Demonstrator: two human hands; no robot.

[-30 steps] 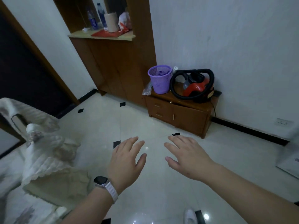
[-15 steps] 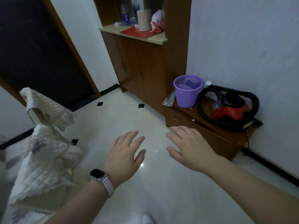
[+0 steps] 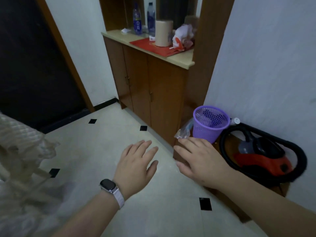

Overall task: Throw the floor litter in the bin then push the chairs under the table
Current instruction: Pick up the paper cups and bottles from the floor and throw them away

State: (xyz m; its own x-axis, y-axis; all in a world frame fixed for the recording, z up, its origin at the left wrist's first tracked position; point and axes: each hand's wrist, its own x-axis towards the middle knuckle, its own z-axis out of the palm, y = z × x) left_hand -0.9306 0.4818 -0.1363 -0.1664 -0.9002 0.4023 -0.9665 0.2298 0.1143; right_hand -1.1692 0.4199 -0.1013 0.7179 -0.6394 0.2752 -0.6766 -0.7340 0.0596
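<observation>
Pale tiled floor (image 3: 95, 151) spreads below us — our left hand (image 3: 135, 166) and right hand (image 3: 201, 161) hover flat, fingers spread, holding nothing; the purple bin (image 3: 209, 129) stands on a low cabinet (image 3: 230, 146) beside the vacuum cleaner (image 3: 261, 159).

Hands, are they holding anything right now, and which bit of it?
Nothing is held. The left hand and the right hand are both open, fingers spread, palms down, and empty.

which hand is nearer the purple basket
Right. The right hand is spread just in front of the basket, fingertips by its base in view; the left hand is over the floor, farther to the basket's left.
</observation>
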